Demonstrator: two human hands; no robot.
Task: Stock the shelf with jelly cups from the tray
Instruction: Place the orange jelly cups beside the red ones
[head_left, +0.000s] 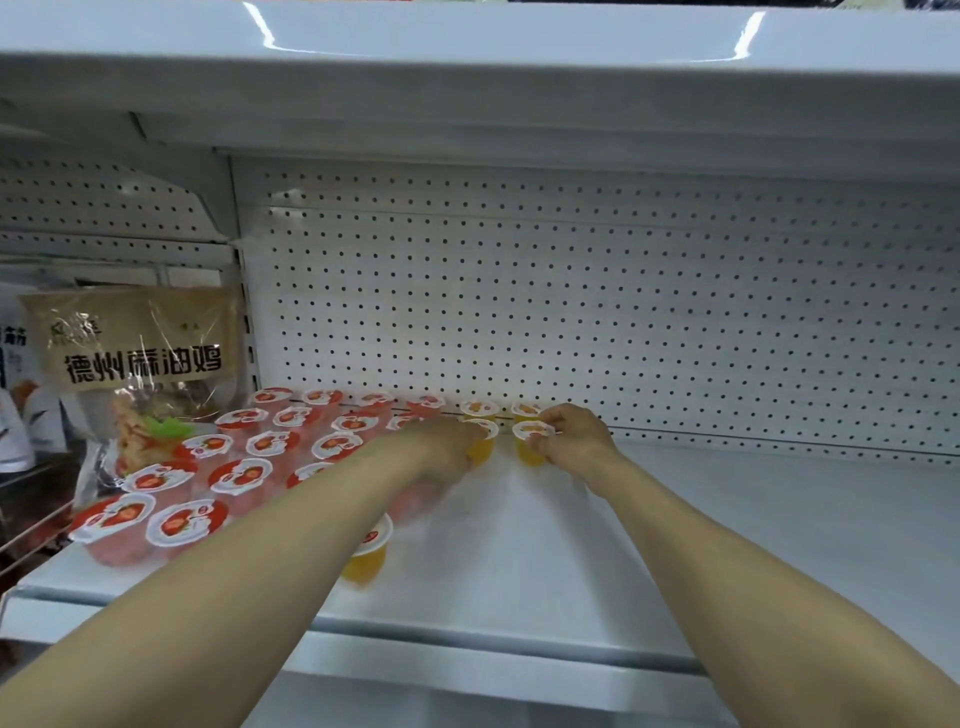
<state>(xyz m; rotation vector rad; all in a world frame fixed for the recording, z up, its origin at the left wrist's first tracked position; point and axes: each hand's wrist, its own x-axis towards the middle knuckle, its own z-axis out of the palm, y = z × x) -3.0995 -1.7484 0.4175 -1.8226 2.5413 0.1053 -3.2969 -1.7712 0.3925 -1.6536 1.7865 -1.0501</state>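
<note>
My left hand (441, 441): reaching deep onto the shelf (727, 519), fingers curled round an orange jelly cup (482, 441); the hand is blurred, so I cannot tell exactly how the fingers lie.
My right hand (571, 434): fingertips pinching the lid rim of a second orange jelly cup (531, 441), which stands upright on the shelf.
Between my hands: the two cups I hold stand near each other, not touching.
Beyond my fingers: two more orange cups (480, 408) against the pegboard back wall (623, 312), one behind each cup I hold.
Left of my left hand: rows of strawberry jelly cups (241, 475), red and white lids up, packed close from the back wall to the shelf's front edge.
Under my left forearm: one orange cup (370, 556) standing alone near the front, partly hidden by the arm.
Far left of my fingers: a bagged chicken product (140, 358) with a brown label, on the neighbouring shelf.
Tray: not in view.
</note>
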